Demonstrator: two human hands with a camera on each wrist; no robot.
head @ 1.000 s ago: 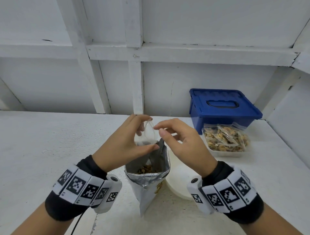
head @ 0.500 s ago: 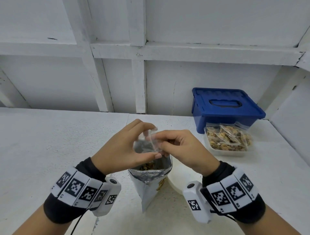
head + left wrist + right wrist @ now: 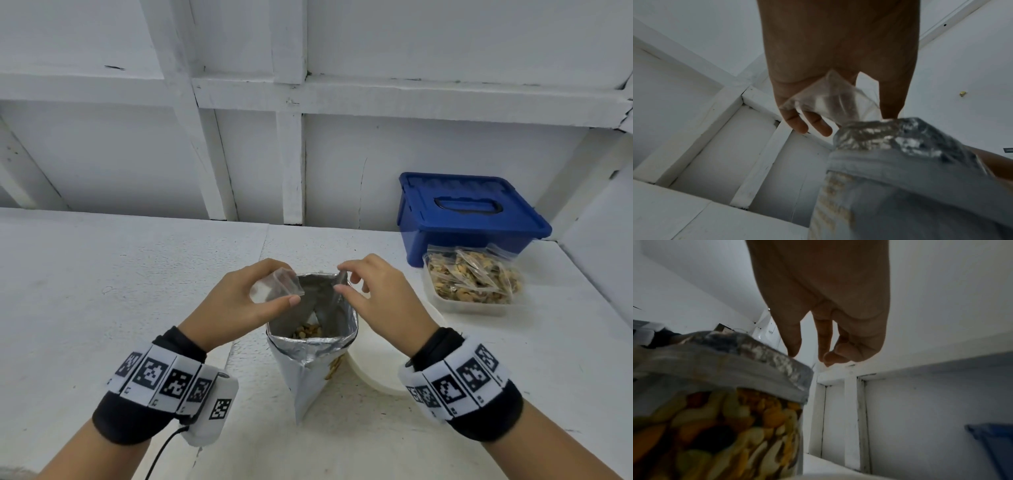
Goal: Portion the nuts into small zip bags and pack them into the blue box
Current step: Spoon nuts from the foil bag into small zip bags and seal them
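crinkly foil nut bag (image 3: 310,346) stands open between hands.

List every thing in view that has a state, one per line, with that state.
left hand: holds the small zip bag.
small zip bag: empty, mouth open, beside the foil bag's rim.
right hand: pinches the foil bag's far rim.
foil nut bag: upright, open, nuts low inside.
blue box: lid on.
clear tub: uncovered, holding filled zip bags.
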